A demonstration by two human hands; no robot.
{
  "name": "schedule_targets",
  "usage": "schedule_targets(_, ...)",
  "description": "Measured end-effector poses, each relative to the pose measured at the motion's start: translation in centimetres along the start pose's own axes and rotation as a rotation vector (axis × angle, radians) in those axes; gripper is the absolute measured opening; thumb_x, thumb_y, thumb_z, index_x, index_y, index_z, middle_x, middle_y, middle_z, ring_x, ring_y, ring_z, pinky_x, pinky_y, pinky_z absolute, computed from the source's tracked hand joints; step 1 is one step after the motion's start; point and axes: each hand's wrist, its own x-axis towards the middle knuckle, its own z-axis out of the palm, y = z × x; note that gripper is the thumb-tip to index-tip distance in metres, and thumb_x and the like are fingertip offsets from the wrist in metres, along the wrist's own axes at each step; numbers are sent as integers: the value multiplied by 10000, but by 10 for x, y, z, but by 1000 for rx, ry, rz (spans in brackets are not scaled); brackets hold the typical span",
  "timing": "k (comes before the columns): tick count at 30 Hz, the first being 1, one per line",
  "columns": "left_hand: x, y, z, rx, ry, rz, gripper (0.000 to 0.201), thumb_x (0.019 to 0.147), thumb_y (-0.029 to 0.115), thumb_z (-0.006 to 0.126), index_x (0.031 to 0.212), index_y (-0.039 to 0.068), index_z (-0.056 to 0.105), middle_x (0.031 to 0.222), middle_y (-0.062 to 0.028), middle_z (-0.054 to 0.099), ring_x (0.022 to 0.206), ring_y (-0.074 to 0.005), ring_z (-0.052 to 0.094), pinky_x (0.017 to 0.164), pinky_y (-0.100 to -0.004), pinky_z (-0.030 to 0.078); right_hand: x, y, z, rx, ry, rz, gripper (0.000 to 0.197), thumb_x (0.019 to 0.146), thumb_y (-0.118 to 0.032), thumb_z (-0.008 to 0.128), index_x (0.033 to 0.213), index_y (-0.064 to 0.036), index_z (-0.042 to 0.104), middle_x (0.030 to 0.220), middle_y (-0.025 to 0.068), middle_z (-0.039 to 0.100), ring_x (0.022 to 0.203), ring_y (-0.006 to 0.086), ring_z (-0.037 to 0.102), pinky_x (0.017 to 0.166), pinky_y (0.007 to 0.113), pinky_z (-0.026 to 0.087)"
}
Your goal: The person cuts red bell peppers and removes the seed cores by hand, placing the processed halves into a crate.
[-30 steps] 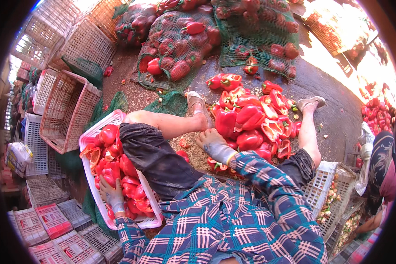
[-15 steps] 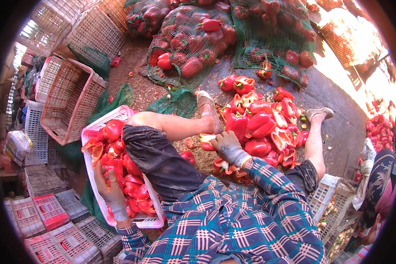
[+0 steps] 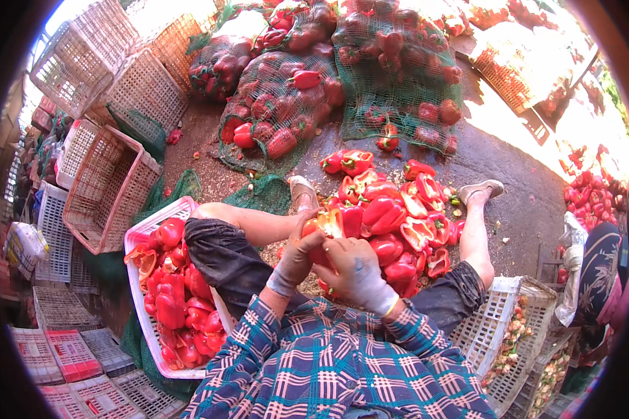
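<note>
My two gloved hands meet in front of my body, over the near edge of a pile of red bell peppers [image 3: 383, 213]. Between them is an opened red bell pepper [image 3: 330, 223], its pale inside showing. The fingers of my left hand [image 3: 296, 264] wrap round its left side. My right hand [image 3: 360, 271] closes on it from the right, with its fingertips partly hidden. Many peppers in the pile are cut or split. By my left knee stands a pale pink crate [image 3: 134, 297] filled with red pepper pieces.
Green mesh sacks [image 3: 398, 77] full of red peppers lie beyond the pile. Stacked plastic crates [image 3: 112, 188] line the left side. At my right, a white crate [image 3: 479, 318] stands beside pale scraps. Another person's patterned clothing [image 3: 597, 272] shows at the far right.
My left hand has left the pepper crate and come across to my right hand. Both hands now hold the opened pepper that was in my right hand.
</note>
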Motion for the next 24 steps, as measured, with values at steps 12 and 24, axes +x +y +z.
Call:
schedule_targets(12, -16, -16, 7, 724, 5, 6, 445, 866, 247, 737, 1243, 55, 598, 1156, -89, 647, 1101, -156, 588, 960, -320, 471, 14, 28, -20, -175, -225, -181, 427, 643, -161, 732, 1057, -112, 639, 792, 59, 613, 752, 270, 628, 656, 414, 503)
schedule_targets(24, 1, -39, -31, 69, 168, -35, 312, 941, 176, 692, 1207, 21, 640, 1102, -65, 676, 984, -143, 652, 871, -289, 534, 26, 43, 50, 413, 30, 562, 203, 826, -160, 724, 960, -30, 645, 792, 112, 663, 726, 206, 653, 675, 356, 512)
